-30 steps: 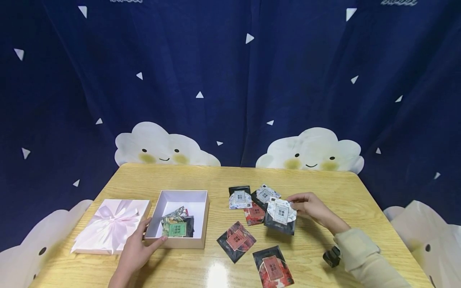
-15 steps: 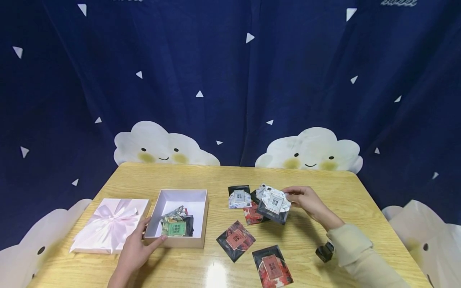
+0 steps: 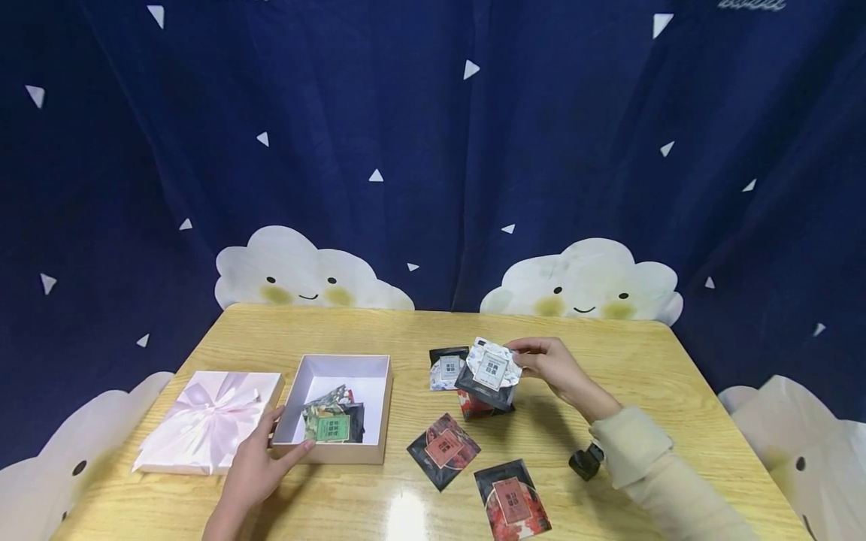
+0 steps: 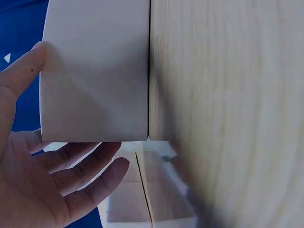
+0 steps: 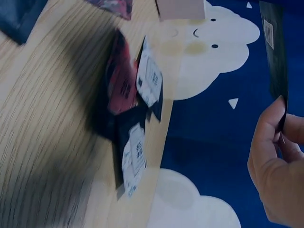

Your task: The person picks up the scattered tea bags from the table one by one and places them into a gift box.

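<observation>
My right hand point(image 3: 551, 364) pinches a black-and-white sachet point(image 3: 490, 370) by its right edge. The sachet is raised over the loose pile, and its dark back with a barcode shows in the right wrist view. Below it lie a red-and-black sachet point(image 3: 473, 406), partly covered, and a white-and-black sachet point(image 3: 448, 370). My left hand point(image 3: 253, 469) rests at the near left corner of an uncovered pale pink box point(image 3: 345, 454). Its thumb lies along the front rim, and its spread fingers are by the left wall. Inside the box are several sachets, a green-labelled one point(image 3: 331, 429) on top.
Left of the box lies its pink lid point(image 3: 203, 436) with a ribbon bow. Two more red-and-black sachets, one nearer the middle point(image 3: 443, 451) and one close to the front point(image 3: 513, 502), lie flat on the wooden table point(image 3: 379, 503). A dark blue curtain point(image 3: 433, 150) hangs behind.
The right hand has carried the pinched sachet leftward and slightly away from me, over the other sachets. The left hand and the box have stayed where they were.
</observation>
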The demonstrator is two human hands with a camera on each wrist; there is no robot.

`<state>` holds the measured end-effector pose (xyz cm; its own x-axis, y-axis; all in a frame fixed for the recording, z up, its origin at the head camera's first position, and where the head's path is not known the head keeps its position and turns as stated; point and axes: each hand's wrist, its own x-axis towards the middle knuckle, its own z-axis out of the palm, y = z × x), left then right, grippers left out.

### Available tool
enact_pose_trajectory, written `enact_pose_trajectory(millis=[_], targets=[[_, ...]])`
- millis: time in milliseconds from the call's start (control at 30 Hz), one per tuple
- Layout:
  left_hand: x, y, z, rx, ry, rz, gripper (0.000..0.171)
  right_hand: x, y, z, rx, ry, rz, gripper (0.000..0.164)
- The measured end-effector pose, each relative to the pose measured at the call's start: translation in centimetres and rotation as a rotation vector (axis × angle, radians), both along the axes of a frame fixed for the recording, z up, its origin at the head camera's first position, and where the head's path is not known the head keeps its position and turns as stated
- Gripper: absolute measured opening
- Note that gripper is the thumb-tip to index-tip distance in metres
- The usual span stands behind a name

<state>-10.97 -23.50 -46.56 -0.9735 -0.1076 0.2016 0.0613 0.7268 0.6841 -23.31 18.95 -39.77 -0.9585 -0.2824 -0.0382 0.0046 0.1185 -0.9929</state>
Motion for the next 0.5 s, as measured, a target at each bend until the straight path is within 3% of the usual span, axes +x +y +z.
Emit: enact_pose_trajectory(millis=[500], targets=[[0.0, 0.0, 0.0, -0.004, 0.008, 0.0, 0.074, -0.5, -3.9, 0.4, -0.04, -0.01, -0.023, 0.031]])
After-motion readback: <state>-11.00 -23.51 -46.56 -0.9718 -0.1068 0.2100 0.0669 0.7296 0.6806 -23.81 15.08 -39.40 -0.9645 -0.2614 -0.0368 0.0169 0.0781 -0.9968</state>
